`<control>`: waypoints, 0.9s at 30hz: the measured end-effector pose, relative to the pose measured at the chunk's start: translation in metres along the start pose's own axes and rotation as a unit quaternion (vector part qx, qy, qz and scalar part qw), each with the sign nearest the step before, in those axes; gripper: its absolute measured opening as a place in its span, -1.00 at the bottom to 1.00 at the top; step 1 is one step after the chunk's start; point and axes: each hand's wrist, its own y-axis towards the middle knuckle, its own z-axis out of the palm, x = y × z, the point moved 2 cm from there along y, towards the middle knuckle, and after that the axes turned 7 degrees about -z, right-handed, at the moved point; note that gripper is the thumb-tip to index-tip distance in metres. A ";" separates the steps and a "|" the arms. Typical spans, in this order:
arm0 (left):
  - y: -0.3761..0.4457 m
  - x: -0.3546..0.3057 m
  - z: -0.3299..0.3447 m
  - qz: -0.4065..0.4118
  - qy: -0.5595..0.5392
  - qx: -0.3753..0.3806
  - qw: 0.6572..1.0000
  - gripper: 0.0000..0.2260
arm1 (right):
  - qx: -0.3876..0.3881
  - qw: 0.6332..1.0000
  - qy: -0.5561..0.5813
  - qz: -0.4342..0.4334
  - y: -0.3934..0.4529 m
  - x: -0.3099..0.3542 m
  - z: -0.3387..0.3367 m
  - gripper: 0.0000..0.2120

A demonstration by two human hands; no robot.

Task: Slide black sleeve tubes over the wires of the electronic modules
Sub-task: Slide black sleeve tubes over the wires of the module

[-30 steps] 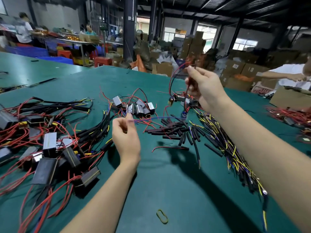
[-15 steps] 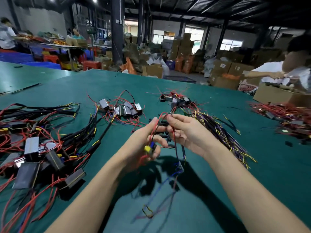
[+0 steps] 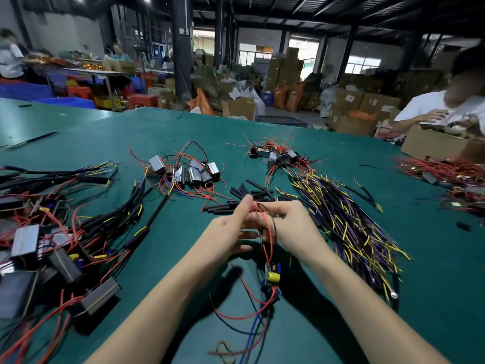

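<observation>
Small bare circuit-board module [image 3: 271, 278] dangles light below both hands — left hand [image 3: 228, 232] and right hand [image 3: 290, 227] apparently pinching its limp thin red and black wires [image 3: 266, 232]; grip near wire ends — short black sleeve tubes [image 3: 244, 197] lie just beyond.

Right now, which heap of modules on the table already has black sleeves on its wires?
The left heap: thick black tubes cover its wire bundles. The middle cluster and the far cluster show only bare red wires.
</observation>
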 end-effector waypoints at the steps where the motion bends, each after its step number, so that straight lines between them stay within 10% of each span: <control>1: -0.001 0.001 0.001 0.012 0.004 0.007 1.000 -0.49 | -0.002 1.000 0.002 -0.007 0.000 0.001 0.002 -0.91; 8: -0.006 -0.009 -0.002 0.037 -0.017 -0.032 0.999 -0.60 | -0.007 0.993 -0.056 -0.108 -0.006 0.009 0.009 -0.82; 19: -0.010 -0.016 -0.020 0.080 -0.216 -0.119 0.966 -0.89 | -0.041 0.997 0.050 0.042 0.004 0.014 -0.018 -0.85; 23: -0.014 -0.022 -0.025 0.171 -0.185 -0.155 0.955 -0.89 | -0.160 0.957 -0.230 0.069 0.007 -0.003 -0.069 -0.86; 27: -0.015 -0.023 -0.017 0.201 -0.118 -0.125 0.964 -0.89 | -0.118 0.882 -0.440 0.123 0.004 -0.022 -0.086 -0.87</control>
